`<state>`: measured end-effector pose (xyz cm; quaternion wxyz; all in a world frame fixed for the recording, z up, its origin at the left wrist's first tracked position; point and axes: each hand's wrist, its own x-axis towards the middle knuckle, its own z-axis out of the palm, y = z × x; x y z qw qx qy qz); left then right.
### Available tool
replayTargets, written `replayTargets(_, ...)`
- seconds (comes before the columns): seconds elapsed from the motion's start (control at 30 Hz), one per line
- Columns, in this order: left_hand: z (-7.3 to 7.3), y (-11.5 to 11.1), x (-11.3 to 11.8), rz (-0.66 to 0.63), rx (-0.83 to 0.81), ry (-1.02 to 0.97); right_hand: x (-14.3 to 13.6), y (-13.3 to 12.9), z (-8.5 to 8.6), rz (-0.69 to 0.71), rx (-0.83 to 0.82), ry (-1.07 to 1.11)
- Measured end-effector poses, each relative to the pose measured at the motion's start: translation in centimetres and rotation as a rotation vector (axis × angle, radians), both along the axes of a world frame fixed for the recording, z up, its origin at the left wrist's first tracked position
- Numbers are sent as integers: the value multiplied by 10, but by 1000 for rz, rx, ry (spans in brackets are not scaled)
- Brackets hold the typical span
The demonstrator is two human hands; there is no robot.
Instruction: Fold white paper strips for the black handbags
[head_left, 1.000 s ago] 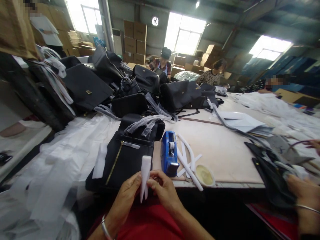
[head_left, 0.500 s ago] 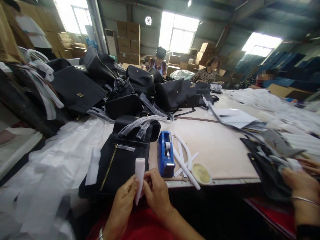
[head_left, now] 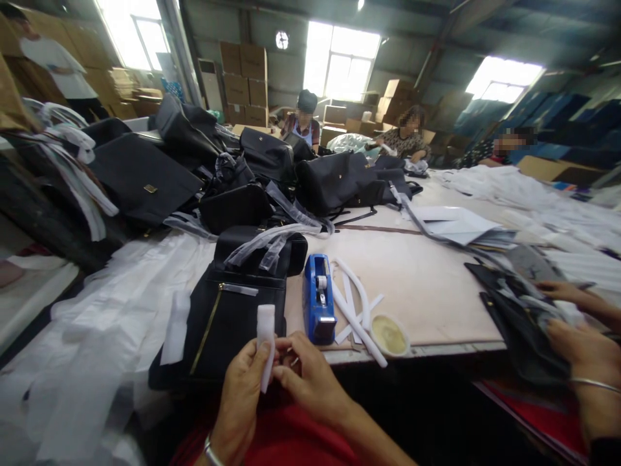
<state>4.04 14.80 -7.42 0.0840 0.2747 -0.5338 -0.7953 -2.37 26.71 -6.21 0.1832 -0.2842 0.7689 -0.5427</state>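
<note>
A folded strip of thin white foam sheet [head_left: 265,323] stands upright in my left hand [head_left: 242,385], pinched between thumb and fingers. Close beside it on the right is my right hand [head_left: 313,378], its fingers bent and thumb drawn in near the strip; whatever lies between those fingertips is hidden. Behind my hands lies a black backpack [head_left: 242,304] with a gold zip and clear plastic wrap on its straps. A blue tape dispenser [head_left: 317,298] stands just right of the backpack, at the table edge.
White foam rods [head_left: 361,323] and a round yellowish dish [head_left: 389,335] lie right of the dispenser. White foam sheets [head_left: 111,304] cover the left side. Black bags [head_left: 330,178] are heaped behind. At right, a co-worker's hands [head_left: 582,343] handle another black bag [head_left: 519,336].
The foam strip has turned in my left hand and now looks flatter and wider. My right hand has shifted slightly right, its fingers a little more spread from the strip.
</note>
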Motion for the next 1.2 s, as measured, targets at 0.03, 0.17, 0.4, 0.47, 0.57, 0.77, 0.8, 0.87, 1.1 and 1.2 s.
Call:
replayTargets(0.03, 1, 0, 0, 2, -18, -7, -4, 4, 4, 9, -23, -104)
replayTargets(0.17, -1, -1, 1, -58, -99, -20, -9, 1, 14, -135, -11, -149)
replayTargets(0.4, -14, -7, 3, -171, -47, -22, -5, -20, 12, -260, -38, -104)
replayTargets(0.47, -15, -7, 2, -158, 58, -8, -4, -20, 11, -276, -36, -118)
replayTargets(0.57, -14, -8, 2, -163, 175, -12, -2, -18, 10, -306, -1, -104)
replayTargets(0.77, -13, -13, 6, -209, 48, -25, -22, 15, 26, -191, 119, 147)
replayTargets(0.8, -14, -13, 7, -195, 10, -34, -31, 24, 30, -256, 134, 183)
replayTargets(0.87, -15, -14, 7, -178, -26, -40, -50, 41, 35, -426, 205, 240)
replayTargets(1.1, -16, -16, 5, -171, 44, -26, -88, 52, 8, -392, 346, 139)
replayTargets(1.2, -17, -16, 6, -182, 59, -13, -92, 45, 0, -386, 291, 73)
